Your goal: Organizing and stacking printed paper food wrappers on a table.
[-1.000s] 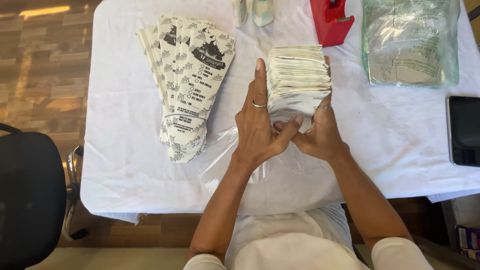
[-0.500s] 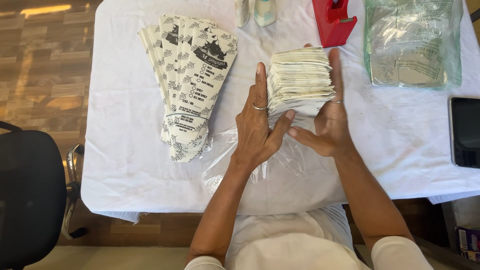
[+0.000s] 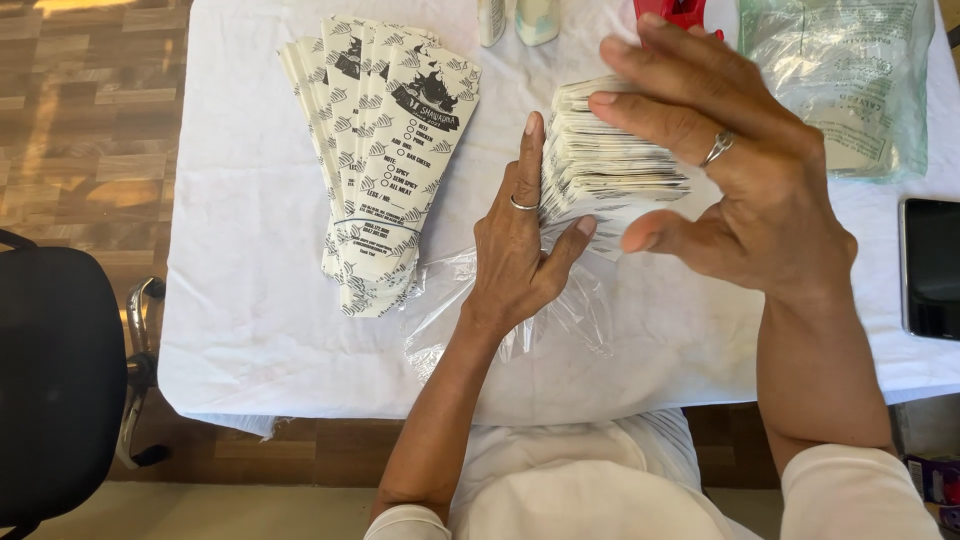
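**Right hand just came off the stack**

Your left hand (image 3: 520, 245) is pressed flat against the left edge of the stack of printed paper sleeves (image 3: 610, 160), thumb tucked under the near corner, so it's bracing, not clenched. Your right hand (image 3: 745, 190) has lifted clear since half a second ago: fingers spread, holding nothing, hovering above the stack's right side. So the stack now rests only on that left hand and the clear plastic wrapper (image 3: 500, 300) under it. Further left, the fanned printed sleeves (image 3: 385, 150) lie on the white tablecloth (image 3: 250, 300). A bagged bundle (image 3: 850, 80) sits far right, a dark tablet (image 3: 930, 265) at the right edge.
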